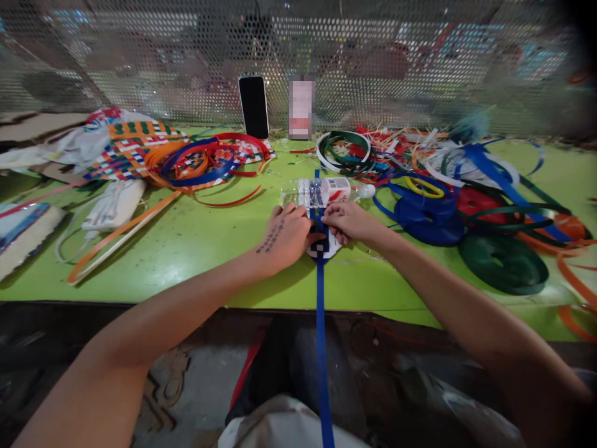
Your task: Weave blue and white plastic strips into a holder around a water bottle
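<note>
A long blue plastic strap (320, 292) runs from a small white base (332, 247) on the table down over the front edge toward my lap. Short blue strips cross on the base in a woven patch. My left hand (288, 233) is curled over the left side of the patch, its thumb lying across the strips. From the right, my right hand (347, 219) pinches a blue strip at the top of the patch. Just beyond both hands, a clear plastic bottle (311, 191) lies on its side, its white cap to the right. My fingers partly hide the weave.
On the right lie blue strap coils (422, 214), a green coil (504, 262) and loose straps. Orange straps (168, 163), a woven checkered piece (124, 152) and a white power strip (114, 204) are on the left. Two phones, one black (254, 107), lean on the mesh (186, 62).
</note>
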The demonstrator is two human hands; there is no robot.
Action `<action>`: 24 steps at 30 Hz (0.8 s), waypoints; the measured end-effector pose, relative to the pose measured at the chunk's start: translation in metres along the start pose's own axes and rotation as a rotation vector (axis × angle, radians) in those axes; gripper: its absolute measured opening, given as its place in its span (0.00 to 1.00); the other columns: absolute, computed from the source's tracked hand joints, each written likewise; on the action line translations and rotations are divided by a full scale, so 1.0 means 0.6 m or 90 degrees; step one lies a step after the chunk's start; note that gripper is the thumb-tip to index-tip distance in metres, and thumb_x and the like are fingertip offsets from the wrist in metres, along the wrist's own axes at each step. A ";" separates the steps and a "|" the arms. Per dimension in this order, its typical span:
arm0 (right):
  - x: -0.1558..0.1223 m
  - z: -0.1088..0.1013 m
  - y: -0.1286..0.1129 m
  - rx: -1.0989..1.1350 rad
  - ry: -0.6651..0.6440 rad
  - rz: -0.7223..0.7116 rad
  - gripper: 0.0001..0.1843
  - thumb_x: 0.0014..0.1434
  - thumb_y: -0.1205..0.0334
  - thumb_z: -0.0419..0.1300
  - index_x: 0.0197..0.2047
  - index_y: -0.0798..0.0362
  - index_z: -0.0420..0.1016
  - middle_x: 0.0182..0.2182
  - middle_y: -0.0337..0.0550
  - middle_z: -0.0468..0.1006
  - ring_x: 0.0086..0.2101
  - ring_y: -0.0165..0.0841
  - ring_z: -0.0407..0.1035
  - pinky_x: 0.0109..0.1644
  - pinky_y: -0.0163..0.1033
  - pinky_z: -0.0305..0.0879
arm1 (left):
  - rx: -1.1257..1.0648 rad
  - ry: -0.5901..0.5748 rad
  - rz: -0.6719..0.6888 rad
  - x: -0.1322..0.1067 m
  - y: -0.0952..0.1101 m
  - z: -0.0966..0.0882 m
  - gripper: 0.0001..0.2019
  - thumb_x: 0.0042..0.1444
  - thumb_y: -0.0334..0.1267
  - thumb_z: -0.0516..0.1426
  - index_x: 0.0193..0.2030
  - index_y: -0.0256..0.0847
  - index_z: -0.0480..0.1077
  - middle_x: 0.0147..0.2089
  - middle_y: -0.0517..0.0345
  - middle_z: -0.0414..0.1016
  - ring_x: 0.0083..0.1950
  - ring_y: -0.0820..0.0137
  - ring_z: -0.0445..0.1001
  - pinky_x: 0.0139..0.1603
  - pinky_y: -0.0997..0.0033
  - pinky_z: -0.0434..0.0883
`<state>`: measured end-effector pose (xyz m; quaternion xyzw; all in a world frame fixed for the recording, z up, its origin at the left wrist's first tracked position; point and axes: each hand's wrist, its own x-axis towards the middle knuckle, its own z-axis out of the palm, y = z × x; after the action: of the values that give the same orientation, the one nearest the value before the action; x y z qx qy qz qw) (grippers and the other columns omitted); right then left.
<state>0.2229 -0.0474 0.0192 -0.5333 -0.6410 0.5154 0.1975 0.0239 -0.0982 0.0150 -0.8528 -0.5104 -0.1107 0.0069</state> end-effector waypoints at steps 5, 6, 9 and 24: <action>0.001 -0.004 0.003 0.023 -0.022 -0.012 0.14 0.69 0.62 0.68 0.33 0.49 0.70 0.17 0.35 0.75 0.15 0.28 0.68 0.15 0.31 0.62 | 0.001 -0.001 0.002 0.001 -0.002 0.002 0.19 0.78 0.49 0.56 0.48 0.40 0.85 0.51 0.45 0.81 0.59 0.50 0.72 0.57 0.51 0.66; 0.001 -0.005 0.004 0.026 -0.024 -0.015 0.14 0.69 0.62 0.68 0.33 0.49 0.70 0.17 0.35 0.75 0.15 0.28 0.68 0.15 0.31 0.62 | 0.001 -0.001 0.003 0.001 -0.002 0.004 0.19 0.78 0.49 0.57 0.48 0.40 0.85 0.52 0.45 0.81 0.59 0.50 0.72 0.57 0.51 0.66; 0.000 -0.006 0.007 0.010 -0.021 -0.029 0.13 0.70 0.62 0.68 0.33 0.49 0.70 0.18 0.35 0.77 0.15 0.28 0.69 0.16 0.32 0.63 | 0.003 0.008 0.009 0.000 -0.004 0.007 0.18 0.77 0.50 0.58 0.47 0.40 0.84 0.51 0.45 0.81 0.60 0.50 0.72 0.57 0.51 0.66; -0.012 0.007 0.009 -0.194 0.093 -0.182 0.05 0.69 0.60 0.65 0.42 0.49 0.82 0.23 0.39 0.82 0.23 0.34 0.75 0.31 0.39 0.72 | 0.032 0.017 0.011 -0.005 0.001 0.000 0.18 0.78 0.49 0.56 0.48 0.40 0.83 0.52 0.44 0.83 0.60 0.50 0.74 0.56 0.51 0.67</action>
<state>0.2248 -0.0564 0.0151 -0.4965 -0.7646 0.3396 0.2314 0.0230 -0.1012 0.0144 -0.8551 -0.5056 -0.1088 0.0360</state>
